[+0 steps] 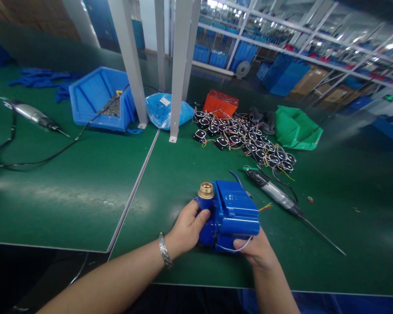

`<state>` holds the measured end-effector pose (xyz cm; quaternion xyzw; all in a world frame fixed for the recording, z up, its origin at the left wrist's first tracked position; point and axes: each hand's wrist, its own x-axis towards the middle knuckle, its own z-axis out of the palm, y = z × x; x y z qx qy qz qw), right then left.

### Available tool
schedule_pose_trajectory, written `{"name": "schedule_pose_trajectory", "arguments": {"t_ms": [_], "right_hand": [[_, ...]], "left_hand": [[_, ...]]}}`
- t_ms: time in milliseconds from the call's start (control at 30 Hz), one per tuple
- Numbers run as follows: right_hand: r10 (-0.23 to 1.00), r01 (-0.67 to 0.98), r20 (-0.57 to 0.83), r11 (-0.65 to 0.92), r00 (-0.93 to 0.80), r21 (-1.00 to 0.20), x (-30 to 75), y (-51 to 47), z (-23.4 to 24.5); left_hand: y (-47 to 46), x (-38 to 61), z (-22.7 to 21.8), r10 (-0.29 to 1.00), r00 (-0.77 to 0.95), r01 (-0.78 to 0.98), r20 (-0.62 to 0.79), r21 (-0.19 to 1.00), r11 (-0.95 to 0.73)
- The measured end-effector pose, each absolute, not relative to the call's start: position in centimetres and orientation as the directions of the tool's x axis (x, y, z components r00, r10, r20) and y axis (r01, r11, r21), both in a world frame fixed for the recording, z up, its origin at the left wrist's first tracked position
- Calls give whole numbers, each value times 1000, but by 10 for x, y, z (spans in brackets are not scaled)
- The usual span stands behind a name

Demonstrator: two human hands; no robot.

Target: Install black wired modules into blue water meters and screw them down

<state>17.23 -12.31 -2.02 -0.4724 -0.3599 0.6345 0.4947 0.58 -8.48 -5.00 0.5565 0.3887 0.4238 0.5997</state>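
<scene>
A blue water meter (237,209) with a brass threaded end (206,190) is held between my two hands over the green bench. My left hand (190,224) wraps round the blue pipe part just below the brass thread. At the meter's right lower side, my right hand (253,248) grips the housing, its thumb by a thin white wire; the other fingers are hidden behind it. Red and yellow wire ends (266,207) stick out to the right of the housing. Partly behind the meter lies a tool with a dark blue handle (237,178).
An electric screwdriver (281,198) with a long bit lies to the right. Several black wired modules (242,135) spread before a red bin (221,104) and a green bin (296,128). Leftward are a blue bin (98,100) of screws, another screwdriver (32,114) and upright posts (180,74).
</scene>
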Motion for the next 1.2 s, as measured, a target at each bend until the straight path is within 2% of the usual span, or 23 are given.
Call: {"name": "schedule_pose_trajectory", "arguments": {"t_ms": [533, 767, 867, 1033, 1200], "right_hand": [[968, -265, -251, -248, -23, -932, 168, -124, -21], [962, -320, -270, -265, -29, -909, 171, -125, -25], [964, -292, -265, -258, -16, -921, 170, -125, -25], [967, -233, -254, -240, 33, -942, 169, -124, -25], [964, -253, -265, -263, -28, -931, 169, -121, -20]], "left_hand": [[-80, 6, -52, 928, 364, -131, -86, 981, 143], [-79, 6, -54, 923, 368, -129, -115, 976, 173], [-78, 6, -54, 914, 385, -185, -126, 960, 210], [-75, 6, -53, 929, 342, -167, -140, 964, 207], [-75, 6, -54, 899, 409, -300, -159, 906, 297]]}}
